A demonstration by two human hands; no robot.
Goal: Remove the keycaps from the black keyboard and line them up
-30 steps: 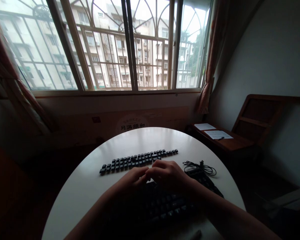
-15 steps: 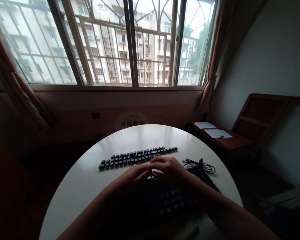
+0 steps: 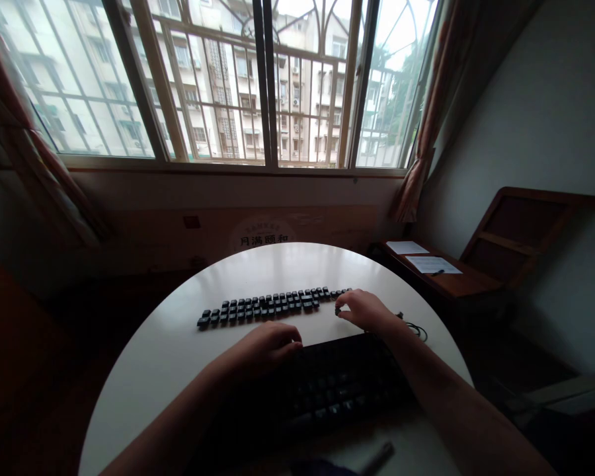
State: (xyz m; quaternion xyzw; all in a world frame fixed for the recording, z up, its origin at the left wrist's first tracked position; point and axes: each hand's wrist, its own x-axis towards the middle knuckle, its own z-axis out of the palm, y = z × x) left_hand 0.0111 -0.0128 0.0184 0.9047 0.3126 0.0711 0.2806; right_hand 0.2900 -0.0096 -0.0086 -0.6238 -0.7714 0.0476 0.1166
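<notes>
A black keyboard (image 3: 347,377) lies on the white round table, with many keycaps still on its near part. My left hand (image 3: 275,340) is over its far left edge, fingers curled together; what they hold, if anything, is hidden. Beyond the keyboard, my right hand (image 3: 364,309) pinches a small black keycap (image 3: 338,309) between thumb and fingertips, just above the table. The keycap is at the right end of rows of loose black keycaps (image 3: 258,307) set out on the table.
The round table (image 3: 143,383) has a coiled black cable (image 3: 417,332) at its right, partly behind my right wrist. Near the front lies a dark stick-like object (image 3: 378,457). Papers (image 3: 434,264) and a pen rest on a wooden bench (image 3: 469,283) to the right.
My hands were together over the keyboard, with a thin wire-like tool between them half a second ago. My right hand has moved right and away with a keycap; my left stays near the keyboard.
</notes>
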